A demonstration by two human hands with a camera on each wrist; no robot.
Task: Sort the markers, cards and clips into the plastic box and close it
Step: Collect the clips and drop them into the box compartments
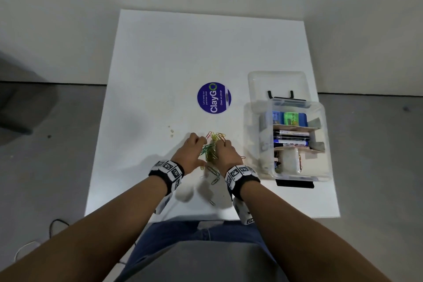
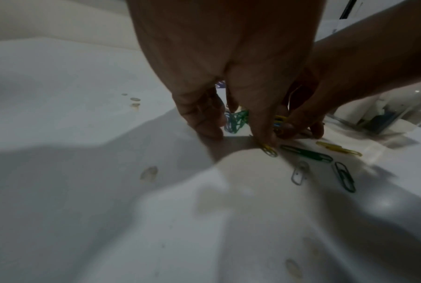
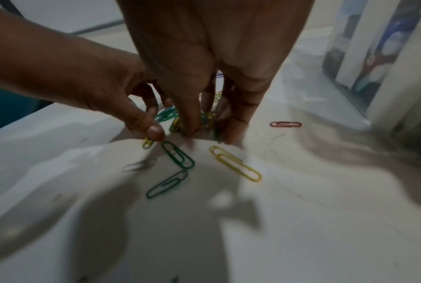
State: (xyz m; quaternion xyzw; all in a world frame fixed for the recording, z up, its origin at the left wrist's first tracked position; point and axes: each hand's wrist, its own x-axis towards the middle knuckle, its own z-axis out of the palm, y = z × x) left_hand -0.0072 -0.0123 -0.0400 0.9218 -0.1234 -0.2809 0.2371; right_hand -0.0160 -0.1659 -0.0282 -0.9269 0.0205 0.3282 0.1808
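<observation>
Clips [image 1: 211,146] lie heaped on the white table [image 1: 160,57], just left of the open plastic box [image 1: 295,139]. I see my left hand [image 1: 191,154] and right hand [image 1: 225,152] flanking the heap, fingers curled down, pinching clips together. Loose clips lie nearer me, and markers [image 1: 290,138] and cards [image 1: 289,118] sit inside the box.

We see bare table [image 1: 160,52] from 9 to 1 o'clock; box [image 1: 297,139] blocks 3 o'clock, loose clips [image 1: 214,176] litter 6.
</observation>
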